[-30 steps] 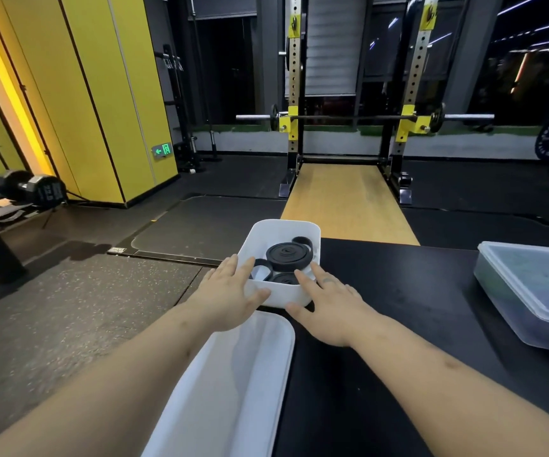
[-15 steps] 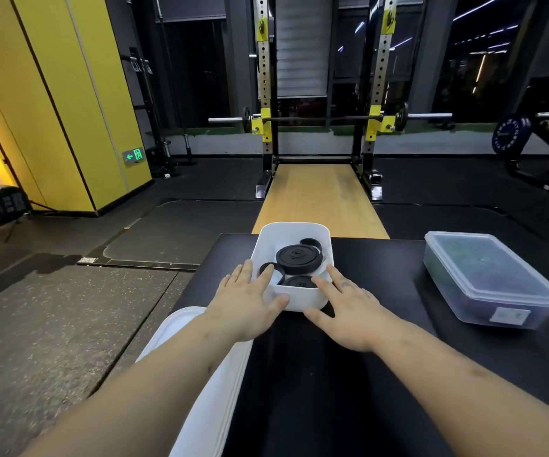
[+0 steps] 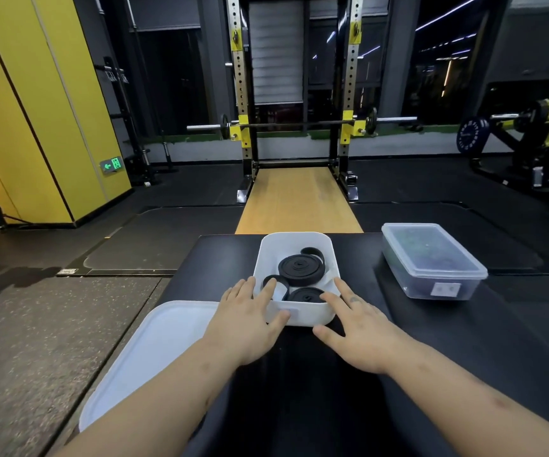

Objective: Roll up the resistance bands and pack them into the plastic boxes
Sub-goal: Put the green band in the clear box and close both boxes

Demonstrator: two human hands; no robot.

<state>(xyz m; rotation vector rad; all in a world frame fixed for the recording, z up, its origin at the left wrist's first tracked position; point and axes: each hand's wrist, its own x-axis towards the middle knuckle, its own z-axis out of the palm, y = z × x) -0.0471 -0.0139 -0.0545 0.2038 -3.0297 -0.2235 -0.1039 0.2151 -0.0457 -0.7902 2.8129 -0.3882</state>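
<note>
Open box sat dead ahead on the desk, long axis running straight away from me, rolled bands inside. Left grip and right grip were both spread, fingers straight, bracketing its near corners and pinching nothing. Lid lay near-left of the box, overhanging the desk edge, long axis roughly parallel. It was nearest the left grip, so probably that side's job.

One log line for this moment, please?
left hand, right hand: touching open box | rolled bands inside | lid off, alongside | second box lidded
</note>
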